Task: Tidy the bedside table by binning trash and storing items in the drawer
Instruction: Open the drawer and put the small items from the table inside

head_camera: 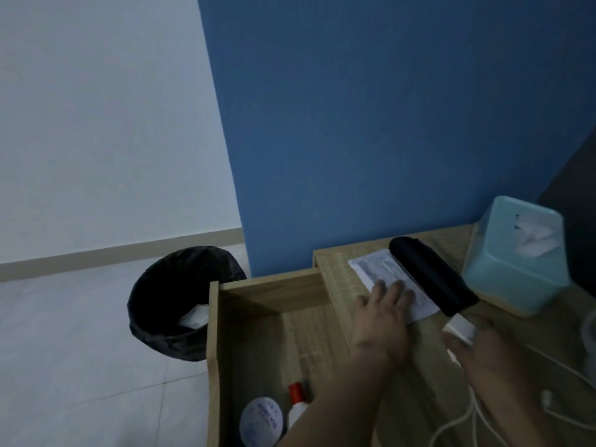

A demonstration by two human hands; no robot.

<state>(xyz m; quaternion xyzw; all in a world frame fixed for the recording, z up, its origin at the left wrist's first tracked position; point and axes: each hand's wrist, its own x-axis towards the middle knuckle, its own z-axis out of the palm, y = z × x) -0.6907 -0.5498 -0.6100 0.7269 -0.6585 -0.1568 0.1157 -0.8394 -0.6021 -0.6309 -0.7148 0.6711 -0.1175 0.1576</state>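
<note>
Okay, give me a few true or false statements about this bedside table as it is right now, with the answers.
1. The drawer is open. True.
2. The left hand lies flat on the white packet. True.
3. The bin has nothing in it. False: white paper lies inside it.
4. The tissue box sits in the drawer. False: it stands on the tabletop.
5. The right hand holds the black tool by its white end. True.
</note>
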